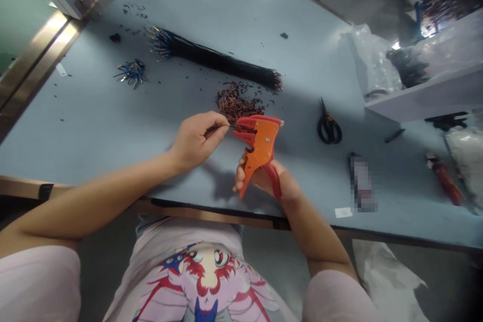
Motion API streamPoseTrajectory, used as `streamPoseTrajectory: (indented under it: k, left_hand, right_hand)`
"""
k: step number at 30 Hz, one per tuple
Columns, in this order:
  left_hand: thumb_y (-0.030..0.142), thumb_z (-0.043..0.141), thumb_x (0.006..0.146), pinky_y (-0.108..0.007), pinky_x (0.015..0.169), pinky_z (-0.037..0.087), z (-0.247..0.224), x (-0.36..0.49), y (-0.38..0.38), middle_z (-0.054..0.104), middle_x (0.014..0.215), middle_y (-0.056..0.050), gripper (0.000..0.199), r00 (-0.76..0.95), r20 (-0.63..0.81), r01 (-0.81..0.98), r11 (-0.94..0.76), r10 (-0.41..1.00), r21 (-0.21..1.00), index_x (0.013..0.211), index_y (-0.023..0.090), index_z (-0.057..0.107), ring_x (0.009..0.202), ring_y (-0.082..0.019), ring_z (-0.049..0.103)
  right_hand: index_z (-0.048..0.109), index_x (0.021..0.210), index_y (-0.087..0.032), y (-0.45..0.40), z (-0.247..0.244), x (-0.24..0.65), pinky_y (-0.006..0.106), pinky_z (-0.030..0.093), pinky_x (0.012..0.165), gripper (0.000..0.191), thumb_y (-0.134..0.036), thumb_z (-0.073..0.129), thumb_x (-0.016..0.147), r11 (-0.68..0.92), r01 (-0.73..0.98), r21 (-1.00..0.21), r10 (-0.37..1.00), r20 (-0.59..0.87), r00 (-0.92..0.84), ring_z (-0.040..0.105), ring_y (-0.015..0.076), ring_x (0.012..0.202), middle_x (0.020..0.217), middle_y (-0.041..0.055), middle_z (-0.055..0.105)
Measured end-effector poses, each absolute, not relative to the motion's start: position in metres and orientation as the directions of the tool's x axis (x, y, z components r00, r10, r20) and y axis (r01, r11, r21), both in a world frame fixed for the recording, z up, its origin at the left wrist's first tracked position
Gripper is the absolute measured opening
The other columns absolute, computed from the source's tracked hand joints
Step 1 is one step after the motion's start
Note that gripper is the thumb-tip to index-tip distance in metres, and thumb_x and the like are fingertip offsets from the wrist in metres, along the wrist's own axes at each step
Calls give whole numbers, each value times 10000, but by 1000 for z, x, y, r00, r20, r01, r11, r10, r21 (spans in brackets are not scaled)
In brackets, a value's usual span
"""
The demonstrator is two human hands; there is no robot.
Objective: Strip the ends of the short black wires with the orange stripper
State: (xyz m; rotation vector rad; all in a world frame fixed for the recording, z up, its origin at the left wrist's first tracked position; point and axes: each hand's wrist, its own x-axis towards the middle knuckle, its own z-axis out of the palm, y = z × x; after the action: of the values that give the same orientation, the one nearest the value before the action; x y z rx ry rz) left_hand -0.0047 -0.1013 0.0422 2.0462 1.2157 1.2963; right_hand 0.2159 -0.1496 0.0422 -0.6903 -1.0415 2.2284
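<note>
My right hand (pixel 281 178) is closed round the handles of an orange and red wire stripper (pixel 266 138), its jaws pointing left. My left hand (pixel 199 138) pinches a thin dark wire (pixel 231 126), whose end reaches the stripper's jaws. How far the wire goes in is too small to tell. Just behind the jaws lies a heap of short brown and black scraps (pixel 237 100). Beyond it a long bundle of black wires (pixel 222 62) lies across the table, with blue and metal terminals at its left end.
A small pile of blue-sleeved terminals (pixel 133 72) lies at the left. To the right are black scissors (pixel 329 128), a blurred-out object (pixel 362 183), a white label (pixel 343 212) and a red-handled tool (pixel 445 181). Plastic bags (pixel 377 60) sit on a shelf at the right.
</note>
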Motion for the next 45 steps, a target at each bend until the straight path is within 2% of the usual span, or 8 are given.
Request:
streamPoseTrajectory:
  k: [7, 11, 16, 20, 26, 32, 37, 45]
  left_hand:
    - [205, 589, 848, -246, 677, 454, 40, -10, -87, 638, 769, 11, 64, -37, 480, 408, -425, 877, 808, 792, 201, 618, 726, -108, 565]
    - [217, 574, 859, -249, 689, 469, 39, -14, -80, 640, 789, 4, 54, -190, 457, 430, -345, 869, 834, 812, 204, 598, 758, -114, 580]
    - [231, 550, 878, -241, 673, 478, 36, -18, -75, 637, 796, 5, 51, -236, 466, 454, -327, 853, 829, 847, 209, 584, 750, -108, 585]
    - [244, 560, 874, -277, 706, 488, 41, -19, -79, 635, 810, -4, 57, -208, 514, 472, -374, 833, 798, 830, 217, 586, 773, -126, 582]
    - [227, 592, 838, -335, 739, 483, 50, -13, -92, 632, 772, -16, 69, -66, 654, 511, -538, 753, 670, 770, 215, 602, 783, -158, 579]
    - [229, 644, 793, -333, 699, 457, 35, -2, -108, 660, 744, -11, 6, 287, 758, 476, -774, 585, 418, 793, 232, 640, 745, -165, 594]
    - [251, 664, 801, -323, 683, 425, 32, 4, -117, 673, 717, -1, 17, 412, 787, 409, -865, 460, 292, 803, 242, 650, 732, -157, 597]
    - [233, 587, 844, -317, 658, 390, 40, 4, -115, 676, 724, 11, 67, 511, 765, 397, -897, 392, 195, 790, 242, 626, 703, -141, 564]
  right_hand:
    - [512, 1192, -185, -140, 58, 230, 416, 547, 670, 708, -766, 444, 794, -370, -207, -906, 818, -212, -535, 630, 246, 807, 994, 107, 596]
    - [500, 1221, -203, -141, 60, 233, 433, 507, 751, 553, -634, 319, 928, -60, 233, -971, 948, -129, -292, 604, 252, 849, 1012, 110, 609]
    - [526, 1263, -154, -148, 54, 215, 475, 405, 855, 481, -477, 522, 906, 455, 793, -405, 879, 60, -474, 538, 318, 993, 1136, 175, 615]
    - [568, 1234, -153, -153, 47, 198, 460, 384, 855, 461, -438, 610, 875, 564, 803, -192, 818, -7, -576, 524, 314, 983, 1105, 159, 639]
    - [553, 1218, -162, -153, 45, 199, 494, 372, 977, 467, -465, 608, 867, 598, 725, -341, 781, 46, -623, 473, 328, 1133, 1210, 154, 595]
    - [497, 1194, -167, -153, 42, 206, 441, 472, 863, 352, -331, 573, 892, 463, 689, -558, 885, 332, -325, 585, 271, 972, 1045, 147, 638]
    - [573, 968, -223, -155, 41, 204, 395, 490, 746, 102, -232, 479, 927, 491, 638, -593, 870, 378, -318, 595, 223, 784, 849, 83, 648]
    - [552, 723, -221, -156, 45, 205, 351, 440, 616, 136, -170, 483, 828, 580, 613, -536, 814, 417, -404, 513, 203, 650, 659, 46, 547]
